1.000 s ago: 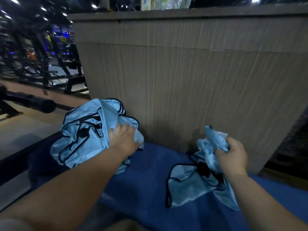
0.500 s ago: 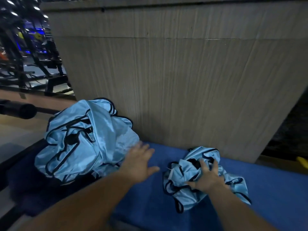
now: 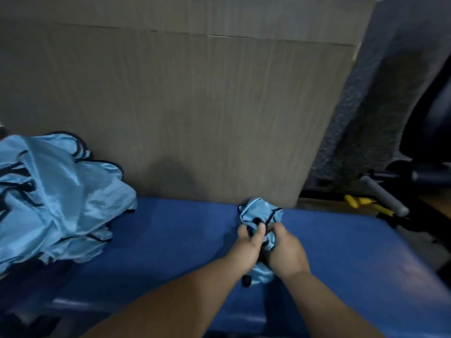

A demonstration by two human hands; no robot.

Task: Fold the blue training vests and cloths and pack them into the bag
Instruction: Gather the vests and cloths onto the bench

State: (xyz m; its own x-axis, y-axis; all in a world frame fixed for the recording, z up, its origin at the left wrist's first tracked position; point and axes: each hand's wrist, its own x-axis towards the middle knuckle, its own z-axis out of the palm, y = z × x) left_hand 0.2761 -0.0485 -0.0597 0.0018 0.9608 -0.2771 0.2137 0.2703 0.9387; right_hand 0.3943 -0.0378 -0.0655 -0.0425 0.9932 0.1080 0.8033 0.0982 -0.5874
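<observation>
A crumpled light-blue training vest (image 3: 260,213) with black trim lies bunched on the dark blue padded bench (image 3: 170,240), close to the wooden panel. My left hand (image 3: 249,242) and my right hand (image 3: 285,252) meet over it, and both grip its fabric with curled fingers. Part of the vest pokes out below my wrists. A big heap of light-blue vests (image 3: 53,198) sits at the left end of the bench, well apart from both hands. No bag is in view.
A tall wood-grain panel (image 3: 195,113) rises right behind the bench. To the right stand a grey textured surface (image 3: 380,98), a grey bar (image 3: 385,198) and yellow handles (image 3: 366,206) on the floor.
My left hand left the big heap and joined my right hand on the small vest. The vest is now bunched tighter between both hands. The view swung to the right.
</observation>
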